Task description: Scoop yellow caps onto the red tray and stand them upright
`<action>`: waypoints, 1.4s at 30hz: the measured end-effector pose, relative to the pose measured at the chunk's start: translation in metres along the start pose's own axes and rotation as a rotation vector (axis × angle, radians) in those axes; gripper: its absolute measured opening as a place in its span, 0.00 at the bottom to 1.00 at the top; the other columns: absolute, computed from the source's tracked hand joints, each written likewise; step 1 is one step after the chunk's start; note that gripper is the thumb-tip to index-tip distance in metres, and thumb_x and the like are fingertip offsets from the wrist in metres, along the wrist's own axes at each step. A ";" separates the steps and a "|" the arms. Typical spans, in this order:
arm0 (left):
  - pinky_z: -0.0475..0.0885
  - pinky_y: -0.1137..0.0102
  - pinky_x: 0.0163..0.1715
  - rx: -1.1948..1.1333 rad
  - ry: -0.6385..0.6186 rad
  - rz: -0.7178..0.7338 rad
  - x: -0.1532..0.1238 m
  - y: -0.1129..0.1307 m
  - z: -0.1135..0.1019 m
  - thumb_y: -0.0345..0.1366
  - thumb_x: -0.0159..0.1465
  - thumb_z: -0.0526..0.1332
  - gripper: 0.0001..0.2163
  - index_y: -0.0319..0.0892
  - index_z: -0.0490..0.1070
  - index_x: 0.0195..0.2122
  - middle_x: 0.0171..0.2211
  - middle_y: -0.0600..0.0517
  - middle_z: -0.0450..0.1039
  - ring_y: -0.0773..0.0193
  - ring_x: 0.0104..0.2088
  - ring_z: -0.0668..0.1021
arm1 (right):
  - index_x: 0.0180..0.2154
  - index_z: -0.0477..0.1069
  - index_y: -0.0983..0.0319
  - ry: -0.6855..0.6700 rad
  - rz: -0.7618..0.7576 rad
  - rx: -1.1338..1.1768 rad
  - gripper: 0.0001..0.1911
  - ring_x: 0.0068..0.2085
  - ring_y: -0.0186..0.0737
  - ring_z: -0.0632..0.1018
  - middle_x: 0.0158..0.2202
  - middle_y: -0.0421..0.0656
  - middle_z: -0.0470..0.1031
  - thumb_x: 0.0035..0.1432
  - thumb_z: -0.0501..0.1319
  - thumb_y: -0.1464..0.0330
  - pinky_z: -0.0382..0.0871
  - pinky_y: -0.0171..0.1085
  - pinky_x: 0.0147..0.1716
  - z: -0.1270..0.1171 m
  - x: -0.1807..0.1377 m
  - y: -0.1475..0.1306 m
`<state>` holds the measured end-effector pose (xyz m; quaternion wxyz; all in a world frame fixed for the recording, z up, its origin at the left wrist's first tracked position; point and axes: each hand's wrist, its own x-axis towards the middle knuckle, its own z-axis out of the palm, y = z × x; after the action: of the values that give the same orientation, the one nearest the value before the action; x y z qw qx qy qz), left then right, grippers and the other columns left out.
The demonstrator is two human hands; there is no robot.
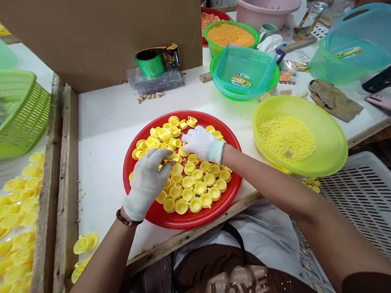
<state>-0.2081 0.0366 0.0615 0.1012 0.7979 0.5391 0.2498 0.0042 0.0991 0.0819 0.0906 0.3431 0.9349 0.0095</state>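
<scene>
A round red tray [233, 197] lies on the white table, filled with small yellow toy cups [200, 188], many standing upright at the front and a looser heap at the back left. My left hand [147, 180], in a white knitted glove, hovers over the tray's left side. Its thumb and bent fingers are apart above the cups. Further back, my right hand [202, 144], gloved too, reaches among the cups near the middle. Its fingers are bunched together and point left and down; whatever is between the fingertips is hidden.
At right stands a yellow bowl [331, 142] of small yellow pieces. Behind are a teal scoop-shaped basket [244, 70], a green bowl [256, 35] of orange pieces and a pink tub [268, 5]. A tape dispenser [150, 63] sits by the cardboard [109, 32]. Wooden strips [64, 194] edge the table.
</scene>
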 end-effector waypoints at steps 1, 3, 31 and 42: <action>0.74 0.64 0.40 0.007 -0.010 0.062 0.001 0.000 0.001 0.37 0.67 0.58 0.07 0.43 0.74 0.42 0.41 0.48 0.79 0.58 0.39 0.80 | 0.42 0.80 0.64 -0.005 0.021 -0.001 0.16 0.53 0.57 0.73 0.51 0.52 0.76 0.66 0.53 0.76 0.63 0.49 0.45 0.000 -0.001 0.001; 0.74 0.65 0.39 -0.006 -0.026 0.156 0.004 0.003 0.005 0.35 0.69 0.55 0.08 0.43 0.75 0.40 0.41 0.48 0.79 0.58 0.38 0.80 | 0.42 0.80 0.65 0.029 0.087 0.047 0.16 0.52 0.58 0.74 0.48 0.53 0.77 0.65 0.54 0.77 0.63 0.50 0.46 0.000 -0.006 0.004; 0.72 0.60 0.42 0.324 -0.120 0.033 0.054 0.005 0.023 0.34 0.66 0.56 0.12 0.42 0.74 0.49 0.44 0.44 0.76 0.53 0.42 0.78 | 0.42 0.79 0.61 0.270 0.072 0.001 0.14 0.39 0.43 0.71 0.43 0.47 0.77 0.71 0.54 0.70 0.51 0.42 0.35 0.024 0.026 0.038; 0.72 0.60 0.42 0.361 0.080 -0.062 0.061 -0.014 -0.004 0.36 0.68 0.53 0.13 0.41 0.74 0.48 0.45 0.43 0.76 0.51 0.43 0.78 | 0.49 0.79 0.60 0.260 0.449 0.166 0.16 0.45 0.46 0.75 0.47 0.50 0.77 0.69 0.54 0.70 0.60 0.41 0.40 0.015 0.030 0.072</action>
<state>-0.2040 0.0975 0.0765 -0.0576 0.7756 0.6032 0.1770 0.0299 0.1728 0.0677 -0.0631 0.5441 0.8367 -0.0034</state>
